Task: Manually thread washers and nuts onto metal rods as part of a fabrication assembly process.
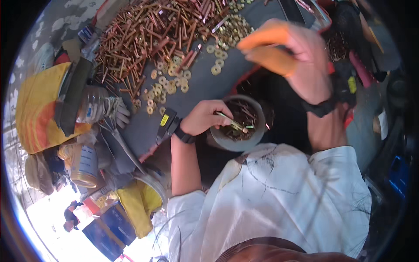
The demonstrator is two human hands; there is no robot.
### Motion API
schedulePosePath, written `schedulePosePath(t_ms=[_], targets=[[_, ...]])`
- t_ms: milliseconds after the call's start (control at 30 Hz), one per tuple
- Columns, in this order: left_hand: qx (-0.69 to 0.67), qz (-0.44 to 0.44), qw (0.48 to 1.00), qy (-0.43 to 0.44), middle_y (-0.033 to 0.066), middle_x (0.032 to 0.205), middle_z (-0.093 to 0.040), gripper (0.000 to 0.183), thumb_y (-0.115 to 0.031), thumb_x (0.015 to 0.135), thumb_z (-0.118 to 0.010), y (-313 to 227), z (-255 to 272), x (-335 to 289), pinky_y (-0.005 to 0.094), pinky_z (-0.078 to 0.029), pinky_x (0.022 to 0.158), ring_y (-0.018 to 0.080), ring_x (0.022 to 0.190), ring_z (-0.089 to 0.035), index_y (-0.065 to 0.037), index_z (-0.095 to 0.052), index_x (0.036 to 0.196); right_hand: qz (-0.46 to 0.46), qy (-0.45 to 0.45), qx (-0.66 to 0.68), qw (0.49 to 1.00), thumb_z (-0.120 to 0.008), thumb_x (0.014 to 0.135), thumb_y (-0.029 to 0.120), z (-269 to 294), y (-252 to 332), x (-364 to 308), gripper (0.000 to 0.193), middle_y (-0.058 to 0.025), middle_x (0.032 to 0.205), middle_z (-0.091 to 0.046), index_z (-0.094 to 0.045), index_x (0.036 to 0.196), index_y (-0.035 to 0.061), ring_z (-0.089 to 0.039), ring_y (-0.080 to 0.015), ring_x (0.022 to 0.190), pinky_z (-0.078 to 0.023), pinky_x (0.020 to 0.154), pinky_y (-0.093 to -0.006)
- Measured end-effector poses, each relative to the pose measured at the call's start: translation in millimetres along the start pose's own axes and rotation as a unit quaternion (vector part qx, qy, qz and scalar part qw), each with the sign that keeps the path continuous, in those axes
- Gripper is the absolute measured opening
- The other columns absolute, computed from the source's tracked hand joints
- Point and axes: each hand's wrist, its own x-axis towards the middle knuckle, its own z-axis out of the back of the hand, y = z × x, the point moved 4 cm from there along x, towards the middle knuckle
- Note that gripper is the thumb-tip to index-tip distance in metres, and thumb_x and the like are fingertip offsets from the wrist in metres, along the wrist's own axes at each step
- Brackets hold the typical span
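Observation:
My left hand (206, 117) is closed on a slim metal bolt (235, 125), brassy and a little green, held at a slant over a round pale bucket (263, 126). More thin metal pieces (244, 109) lie inside this bucket. My right hand (301, 56) is raised to the right, beside the small nuts, with orange covers on its thumb and finger. Motion smears it, and I cannot tell whether anything sits between its fingertips. Ahead lies a big heap of copper-coloured bolts (150, 41), with brass-coloured washers (168, 85) at its near edge and small nuts (235, 30) at its right.
A dark grey work surface (205, 83) carries the heap. At the left are a yellow-orange bag (41, 105), a clear plastic jar (91, 105), a work glove (120, 112) and a labelled tub (84, 163). Lower left, boxes (109, 229) stand beside a yellow cloth (137, 207).

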Motion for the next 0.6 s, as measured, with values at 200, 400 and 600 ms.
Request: schedulePosePath(t_ms=[200, 400, 600], targets=[[0.123, 0.106, 0.986, -0.036, -0.0007, 0.062, -0.055, 0.010, -0.007, 0.078, -0.067, 45.3, -31.7, 3.5, 0.0224, -0.041, 0.047, 0.0072, 0.053, -0.051, -0.003, -0.067, 0.087, -0.136, -0.023, 0.069, 0.988, -0.059, 0.088, 0.009, 63.1, 3.6, -77.1, 0.020, -0.0107, 0.092, -0.067, -0.061, 0.103, -0.0046, -0.065, -0.0141, 0.080, -0.051, 0.076, -0.0244], [0.147, 0.149, 0.976, -0.059, 0.0050, 0.069, -0.059, 0.019, -0.010, 0.076, -0.068, 57.6, -39.0, -1.3, 0.0264, -0.047, 0.057, 0.0134, 0.063, -0.058, -0.003, -0.068, 0.093, -0.138, -0.035, 0.039, 0.989, -0.059, 0.088, 0.008, 95.4, 19.2, -101.3, 0.021, -0.0113, 0.094, -0.066, -0.060, 0.105, -0.0043, -0.066, -0.0149, 0.081, -0.051, 0.078, -0.0249], [0.110, 0.008, 0.984, -0.141, 0.0070, 0.105, -0.061, 0.035, -0.007, 0.079, -0.066, 33.5, -41.7, -3.6, 0.0270, -0.044, 0.086, 0.0153, 0.097, -0.057, 0.001, -0.061, 0.112, -0.180, -0.024, -0.037, 0.983, -0.062, 0.086, 0.006, 164.0, 52.0, -133.0, 0.019, -0.0054, 0.091, -0.066, -0.062, 0.104, -0.0005, -0.063, -0.0101, 0.079, -0.049, 0.073, -0.0212]])
